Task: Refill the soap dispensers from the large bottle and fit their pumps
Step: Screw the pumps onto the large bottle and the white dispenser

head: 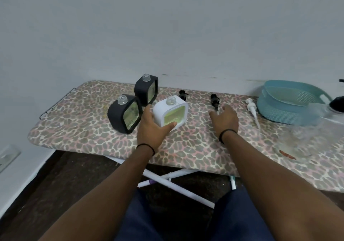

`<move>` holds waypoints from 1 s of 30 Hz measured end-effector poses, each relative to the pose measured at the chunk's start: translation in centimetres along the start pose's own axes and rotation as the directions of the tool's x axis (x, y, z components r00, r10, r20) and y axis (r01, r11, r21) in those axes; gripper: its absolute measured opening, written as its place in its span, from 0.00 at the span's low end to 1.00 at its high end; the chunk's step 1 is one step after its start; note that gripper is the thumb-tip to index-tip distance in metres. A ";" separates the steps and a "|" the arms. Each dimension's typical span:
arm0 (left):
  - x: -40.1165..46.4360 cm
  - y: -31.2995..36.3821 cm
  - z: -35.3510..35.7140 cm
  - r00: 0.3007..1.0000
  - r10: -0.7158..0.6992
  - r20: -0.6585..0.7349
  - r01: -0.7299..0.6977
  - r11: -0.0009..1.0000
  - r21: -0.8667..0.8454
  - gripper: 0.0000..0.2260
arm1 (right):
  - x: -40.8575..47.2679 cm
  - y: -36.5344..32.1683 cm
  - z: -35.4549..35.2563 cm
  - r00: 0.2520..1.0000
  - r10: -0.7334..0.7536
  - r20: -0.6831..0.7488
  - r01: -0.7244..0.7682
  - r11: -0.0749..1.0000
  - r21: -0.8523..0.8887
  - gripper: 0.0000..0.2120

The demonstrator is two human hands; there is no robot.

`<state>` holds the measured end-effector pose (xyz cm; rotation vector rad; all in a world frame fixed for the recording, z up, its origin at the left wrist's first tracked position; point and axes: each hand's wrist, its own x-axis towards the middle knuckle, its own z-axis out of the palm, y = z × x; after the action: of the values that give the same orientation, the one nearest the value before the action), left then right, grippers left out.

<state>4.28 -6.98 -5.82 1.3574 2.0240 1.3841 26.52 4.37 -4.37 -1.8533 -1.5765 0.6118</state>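
The surface [186,153] is an ironing board in a leopard-print cover of grey, pink and cream, pushed against a plain pale wall [167,26], with its white crossed legs [178,185] showing below over a dark floor [55,175]. A wire rest [57,101] juts from the board's left end, and a wall socket [8,157] sits low at the far left. Three square soap dispensers stand open-necked, without pumps, on the left half of the board: a black dispenser [125,113] nearest the left end, a second black dispenser [146,89] behind it by the wall, and a white dispenser [170,112] with greenish liquid showing through its front window. The left hand [153,124] grips the white dispenser from its left side, thumb curled across the lower front, and the bottle leans slightly. The right hand [226,118] lies with fingers spread and relaxed on the cover, holding nothing, its fingertips at the tube end of a black pump [214,101] lying flat. Another black pump [183,95] lies just behind the white dispenser, and a white pump [252,111] lies further right, near a teal plastic basket [290,103] at the board's right end. A clear, blurred plastic container [316,127] sits in front of the basket; what it holds cannot be told. A reddish smear [287,155] marks the cover near the right front edge.
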 end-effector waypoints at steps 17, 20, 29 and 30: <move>2.3 0.7 0.8 0.999 0.008 0.033 -0.012 0.993 0.121 0.31 | 7.1 -0.9 1.0 0.996 0.080 0.036 -0.083 0.992 0.096 0.20; 2.3 0.8 0.8 0.999 0.004 0.040 -0.008 0.996 0.089 0.31 | 6.5 0.8 -0.9 0.982 0.082 -0.170 -0.075 0.996 0.047 0.16; 2.6 1.2 2.2 0.990 0.032 0.134 -0.026 0.999 -0.043 0.32 | 8.0 3.6 -4.8 0.998 0.008 -0.067 -0.039 0.879 -0.475 0.19; 2.7 1.1 2.3 0.989 0.026 0.143 -0.019 0.999 -0.051 0.33 | 8.3 3.7 -4.9 0.996 0.024 -0.092 -0.065 0.876 -0.478 0.17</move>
<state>5.18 -3.42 -5.35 1.4193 1.8758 1.2969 33.93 11.38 -3.19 -2.2444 -1.7454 0.1560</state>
